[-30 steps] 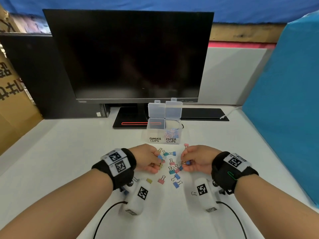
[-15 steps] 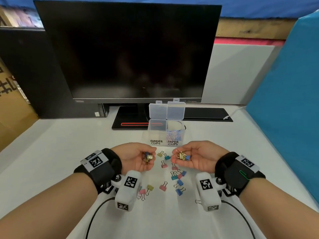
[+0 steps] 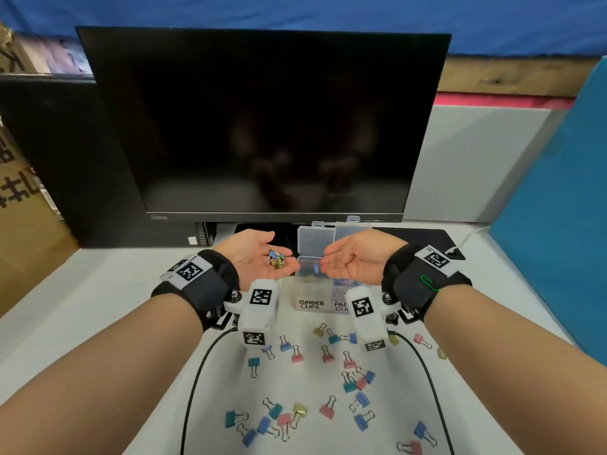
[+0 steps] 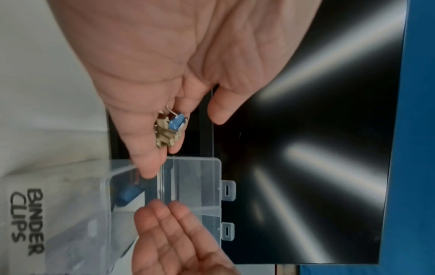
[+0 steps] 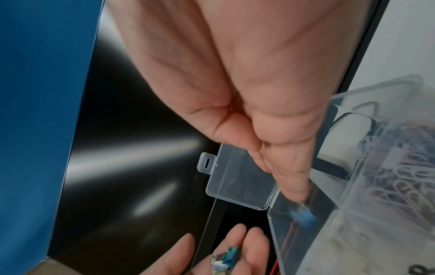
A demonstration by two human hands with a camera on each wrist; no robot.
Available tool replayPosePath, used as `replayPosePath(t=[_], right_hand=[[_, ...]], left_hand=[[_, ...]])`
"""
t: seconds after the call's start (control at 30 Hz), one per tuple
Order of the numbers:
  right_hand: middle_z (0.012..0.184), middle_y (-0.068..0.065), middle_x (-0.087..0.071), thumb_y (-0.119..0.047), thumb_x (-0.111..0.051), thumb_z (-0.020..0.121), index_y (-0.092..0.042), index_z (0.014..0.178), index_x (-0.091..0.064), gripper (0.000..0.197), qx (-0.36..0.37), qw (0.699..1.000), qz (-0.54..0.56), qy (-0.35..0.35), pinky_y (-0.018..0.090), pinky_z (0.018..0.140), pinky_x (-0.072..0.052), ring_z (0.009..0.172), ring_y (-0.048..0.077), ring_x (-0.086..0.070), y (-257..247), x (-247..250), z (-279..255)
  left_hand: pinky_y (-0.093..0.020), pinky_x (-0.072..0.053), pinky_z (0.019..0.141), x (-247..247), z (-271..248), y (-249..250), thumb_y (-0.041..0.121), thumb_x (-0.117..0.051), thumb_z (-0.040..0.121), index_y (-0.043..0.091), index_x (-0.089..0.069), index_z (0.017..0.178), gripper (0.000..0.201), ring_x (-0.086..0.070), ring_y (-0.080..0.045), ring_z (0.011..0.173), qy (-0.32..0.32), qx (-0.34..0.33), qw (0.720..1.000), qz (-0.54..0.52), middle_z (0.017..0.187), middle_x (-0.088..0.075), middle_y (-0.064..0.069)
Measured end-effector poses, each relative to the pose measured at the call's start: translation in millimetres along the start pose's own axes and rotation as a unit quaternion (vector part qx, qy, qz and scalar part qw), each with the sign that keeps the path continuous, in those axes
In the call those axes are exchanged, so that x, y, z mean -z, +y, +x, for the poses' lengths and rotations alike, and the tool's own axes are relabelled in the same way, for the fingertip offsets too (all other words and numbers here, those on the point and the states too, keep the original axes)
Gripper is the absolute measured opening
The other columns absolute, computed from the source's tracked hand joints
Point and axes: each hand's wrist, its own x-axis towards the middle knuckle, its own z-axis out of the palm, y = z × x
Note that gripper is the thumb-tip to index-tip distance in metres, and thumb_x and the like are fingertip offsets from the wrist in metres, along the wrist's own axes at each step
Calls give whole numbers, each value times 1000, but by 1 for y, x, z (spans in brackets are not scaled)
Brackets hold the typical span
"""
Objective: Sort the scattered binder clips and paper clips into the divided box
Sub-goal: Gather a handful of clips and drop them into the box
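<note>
Both hands are held palm-up over the clear plastic divided box (image 3: 311,292), lid flaps raised, its near wall lettered BINDER CLIPS on the left and, partly hidden, PAPER CLIPS on the right. The left hand (image 3: 254,259) is cupped loosely, fingers nearly straight, and a small heap of gold and blue binder clips (image 3: 275,258) is carried in it, not pinched. The right hand (image 3: 353,257) is flat and slack, with nothing seen on the palm; a single blue binder clip (image 5: 303,218) is seen blurred just off its fingertips, above the binder-clip compartment, apparently falling. From the left hand's heap, that compartment lies at about 4 o'clock and lower, just past the fingertips; a tilt along the fingers' long axis is judged enough to tip the load in. The left hand is the nearer one. Many coloured binder clips (image 3: 328,372) remain scattered on the white table (image 3: 98,307) at 6 o'clock of the box. Paper clips are seen inside the right compartment.
</note>
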Motion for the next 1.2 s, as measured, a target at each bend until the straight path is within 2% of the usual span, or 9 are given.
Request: replayPosePath(t=[0.17, 0.33, 0.4, 0.57, 0.73, 0.8, 0.97, 1.07, 1.2], right_hand=[[110, 24, -61, 13, -37, 91, 3, 111, -59, 31, 53, 983, -166, 58, 34, 81, -55, 99, 32, -65, 1, 12, -10], [97, 5, -63, -4, -54, 87, -8, 107, -68, 24, 104, 730, -665, 115, 28, 76, -54, 82, 19, -60, 18, 28, -22], [104, 7, -66, -3, -52, 90, -9, 103, -70, 23, 148, 694, -692, 131, 27, 83, -51, 93, 22, -62, 27, 26, -22], [109, 7, -68, -2, -51, 91, -12, 102, -71, 25, 167, 695, -684, 148, 27, 88, -50, 98, 23, -64, 31, 31, -22], [102, 2, -64, -4, -50, 90, -10, 100, -68, 21, 216, 739, -611, 182, 23, 75, -47, 82, 15, -56, 30, 48, -44], [102, 4, -65, -5, -51, 89, -7, 98, -68, 19, 189, 751, -600, 202, 27, 77, -52, 83, 19, -60, 31, 66, -53], [141, 4, -47, -15, -49, 92, -15, 135, -47, 43, -9, 710, -689, 149, 27, 104, -36, 125, 20, -48, 58, 104, -70], [154, 4, -32, -15, -41, 97, -17, 149, -26, 54, -35, 723, -682, 101, 25, 105, -33, 129, 18, -42, 79, 97, -76], [153, 7, -33, -9, -30, 98, -12, 146, -31, 49, -17, 698, -712, 72, 30, 113, -26, 139, 23, -34, 101, 75, -67]], left_hand=[[-41, -47, 91, -9, 5, -4, 40, -35, 101, -12, -40, 133, 61, -51, -40, 119, -16, 14, 1000, 11, 134, -47, -29], [-41, -33, 108, -21, 3, -8, 46, -29, 100, -12, -34, 137, 69, -47, -34, 124, -26, 19, 998, 45, 132, -49, -25], [-43, -25, 114, -28, 1, -8, 49, -27, 100, -10, -28, 141, 72, -40, -36, 132, -30, 20, 997, 64, 141, -43, -25], [-46, -11, 120, -37, -2, -12, 51, -26, 99, -4, -13, 149, 76, -8, -35, 147, -41, 12, 995, 95, 158, -10, -22], [-41, -46, 97, -27, -20, -21, 34, -46, 98, 4, -61, 116, 38, -60, -25, 110, -22, -76, 973, 215, 120, -62, -13], [-37, -50, 85, -16, -30, -27, 30, -54, 94, 11, -65, 100, 22, -63, -18, 92, 15, -96, 929, 356, 103, -66, -5], [-24, -53, 70, 30, -42, -45, 42, -69, 80, 22, -51, 122, 51, -57, -13, 86, 84, 8, 685, 724, 115, -53, 3], [-24, -50, 63, 36, -49, -55, 38, -72, 78, 18, -45, 127, 59, -52, -12, 72, 103, 49, 665, 738, 120, -51, -2], [-32, -56, 88, 23, -49, -73, 43, -73, 76, 13, -49, 125, 62, -61, -19, 100, 95, 37, 686, 720, 119, -55, -3]])
